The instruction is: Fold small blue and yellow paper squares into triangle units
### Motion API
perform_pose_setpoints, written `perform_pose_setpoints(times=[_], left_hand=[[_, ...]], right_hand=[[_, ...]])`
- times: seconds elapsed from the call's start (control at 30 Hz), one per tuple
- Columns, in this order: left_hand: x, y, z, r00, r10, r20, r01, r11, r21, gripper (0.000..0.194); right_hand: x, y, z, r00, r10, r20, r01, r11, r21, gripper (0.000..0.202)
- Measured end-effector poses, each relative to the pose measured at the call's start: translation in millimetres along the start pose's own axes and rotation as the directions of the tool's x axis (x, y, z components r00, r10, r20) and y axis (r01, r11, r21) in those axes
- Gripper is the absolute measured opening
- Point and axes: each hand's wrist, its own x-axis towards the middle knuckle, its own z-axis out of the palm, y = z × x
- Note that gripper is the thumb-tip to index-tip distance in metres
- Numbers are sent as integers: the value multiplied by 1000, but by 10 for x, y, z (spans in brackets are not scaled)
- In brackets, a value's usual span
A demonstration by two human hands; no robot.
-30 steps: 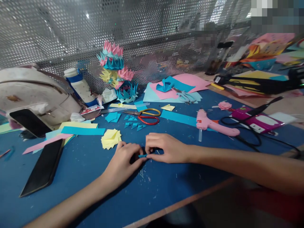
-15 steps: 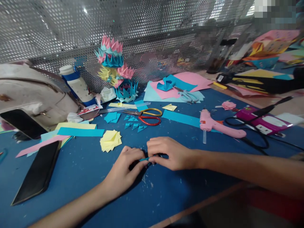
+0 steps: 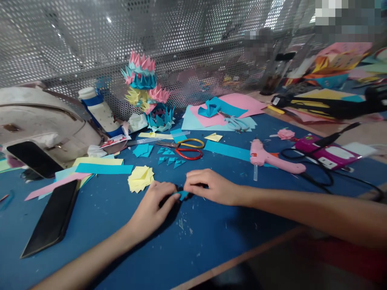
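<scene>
A small blue paper piece (image 3: 182, 195) lies between my two hands on the blue table. My left hand (image 3: 157, 201) pinches its left side with thumb and fingers. Bent fingers of my right hand (image 3: 208, 186) close on its right side and partly cover it. Left of my hands sits a stack of yellow paper squares (image 3: 140, 179). Beyond them are small folded blue triangles (image 3: 171, 161), blue squares (image 3: 143, 150) and scissors with one yellow and one red handle (image 3: 189, 154).
A pink glue gun (image 3: 272, 158) with a black cord is at right, near a magenta box (image 3: 329, 153). Two black phones, one here (image 3: 51, 219), paper strips (image 3: 104, 168) and a bag (image 3: 39, 121) are at left. Folded paper flowers (image 3: 160, 117) stand behind.
Both hands have moved slightly up in the view with the blue piece, and more of it shows between them. The whole view has shifted a little.
</scene>
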Motion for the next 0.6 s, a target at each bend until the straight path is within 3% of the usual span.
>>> perform_pose_setpoints(times=[0.1,0.2,0.3,0.4,0.43,0.6], left_hand=[[66,-73,-118,1000,-2,6,2,997,72,34],[183,-140,-255,998,20,56,-28,987,156,39],[346,-222,-345,993,36,113,-64,965,253,39],[525,-322,-377,985,34,172,-95,928,361,22],[581,-354,-382,982,32,186,-104,913,395,24],[764,-459,-485,991,26,135,-96,834,544,32]], right_hand=[[17,10,-42,981,112,-161,-104,993,61,25],[25,6,-78,955,145,-259,-128,988,81,22],[23,8,-87,951,138,-276,-121,990,78,20],[18,16,-77,958,125,-259,-103,990,96,19],[18,19,-74,960,120,-253,-97,990,100,19],[15,26,-81,964,103,-247,-81,992,97,18]])
